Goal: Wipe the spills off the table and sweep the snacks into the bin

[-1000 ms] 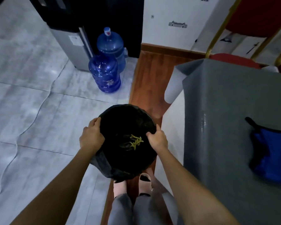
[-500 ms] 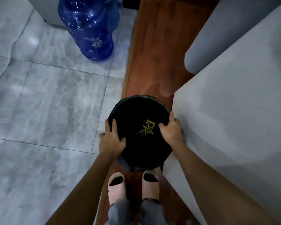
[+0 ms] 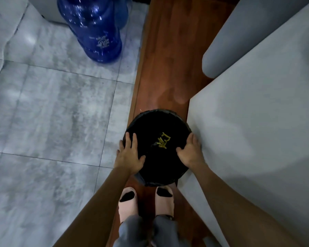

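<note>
A round bin (image 3: 157, 120) lined with a black bag stands on the wooden floor strip just ahead of my feet. Yellow stick-shaped snacks (image 3: 162, 142) lie at its bottom. My left hand (image 3: 129, 155) grips the bin's left rim, thumb inside. My right hand (image 3: 190, 153) grips the right rim, pressed close to the grey cloth hanging from the table (image 3: 257, 122). The tabletop itself is out of view.
A large blue water bottle (image 3: 93, 31) stands on the grey tiled floor at the upper left, with a second one behind it. My feet in pale slippers (image 3: 128, 202) stand right behind the bin. The draped table side fills the right.
The bin has been lowered from waist height to the floor beside the table. My head has tilted down, so the tabletop and blue cloth have left the view.
</note>
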### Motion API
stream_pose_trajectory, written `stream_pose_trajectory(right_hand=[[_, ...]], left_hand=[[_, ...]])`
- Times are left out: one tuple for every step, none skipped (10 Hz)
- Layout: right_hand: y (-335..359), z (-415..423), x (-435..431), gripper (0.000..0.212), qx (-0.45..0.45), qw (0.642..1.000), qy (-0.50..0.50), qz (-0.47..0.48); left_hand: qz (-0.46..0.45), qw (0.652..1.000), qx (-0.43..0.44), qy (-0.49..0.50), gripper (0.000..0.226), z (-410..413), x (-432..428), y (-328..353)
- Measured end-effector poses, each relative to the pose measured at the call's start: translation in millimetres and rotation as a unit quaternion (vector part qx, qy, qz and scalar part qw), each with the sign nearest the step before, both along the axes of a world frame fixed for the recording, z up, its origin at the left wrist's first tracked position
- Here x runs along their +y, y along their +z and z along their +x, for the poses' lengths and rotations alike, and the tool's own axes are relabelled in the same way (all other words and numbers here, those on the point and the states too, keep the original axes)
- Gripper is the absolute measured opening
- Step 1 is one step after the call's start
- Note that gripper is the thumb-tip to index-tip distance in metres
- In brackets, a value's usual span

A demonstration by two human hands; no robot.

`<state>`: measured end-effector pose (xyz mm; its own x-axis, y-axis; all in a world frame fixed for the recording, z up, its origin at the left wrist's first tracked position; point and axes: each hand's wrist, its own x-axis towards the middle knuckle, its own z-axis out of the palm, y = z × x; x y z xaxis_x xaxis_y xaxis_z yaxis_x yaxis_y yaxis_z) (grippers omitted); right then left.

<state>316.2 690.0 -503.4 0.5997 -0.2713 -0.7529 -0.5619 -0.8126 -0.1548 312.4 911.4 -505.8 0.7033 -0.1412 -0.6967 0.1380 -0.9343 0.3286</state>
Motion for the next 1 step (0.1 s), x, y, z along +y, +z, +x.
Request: stream_pose_trajectory(right_hand=[[39.8, -5.7, 8.4, 0.076, -0.005, 0.997, 0.078, -0.003]], left_hand=[[0.017, 0.998, -0.03, -0.055, 0.082, -0.9, -4.5, 41.4]])
